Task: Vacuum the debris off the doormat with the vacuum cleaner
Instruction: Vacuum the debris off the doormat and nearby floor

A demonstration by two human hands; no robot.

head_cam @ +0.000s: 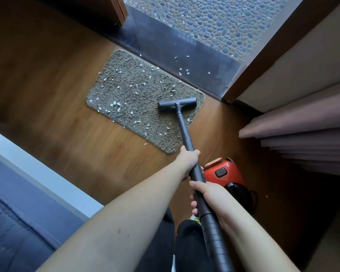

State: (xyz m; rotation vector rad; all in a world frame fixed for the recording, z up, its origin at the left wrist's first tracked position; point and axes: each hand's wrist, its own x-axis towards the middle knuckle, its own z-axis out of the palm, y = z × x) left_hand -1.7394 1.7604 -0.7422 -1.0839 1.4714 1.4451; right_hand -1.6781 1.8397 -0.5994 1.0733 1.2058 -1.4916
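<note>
On the brown wooden floor (53,91), next to the dark stone doorstep (185,55), lies the grey shaggy doormat (126,89) with rounded corners. Small white scraps of debris (114,104) are dotted over most of it. Many sit near the left edge and the near-left corner, and more run along the near edge and across the middle. A few bits lie off the mat too, on the floor by its near edge and on the doorstep.

The dark grey T-shaped vacuum head (177,104) rests on the mat near its right edge. The patch of mat just around the head and toward the far right corner looks almost free of scraps. So the job looks like it has only just started: 1 small part seems clean, and most of the mat is left to do.

The long dark grey vacuum tube (185,132) runs from the head back to the person. The left hand (187,160) is wrapped around the tube higher up, with its fingers curled round it. The right hand (206,199) grips the tube lower down, near the ribbed black hose (216,238). The red vacuum cleaner body (224,172) sits on the floor just to the right of the hands, close to the pink folded curtain (302,142).
</note>
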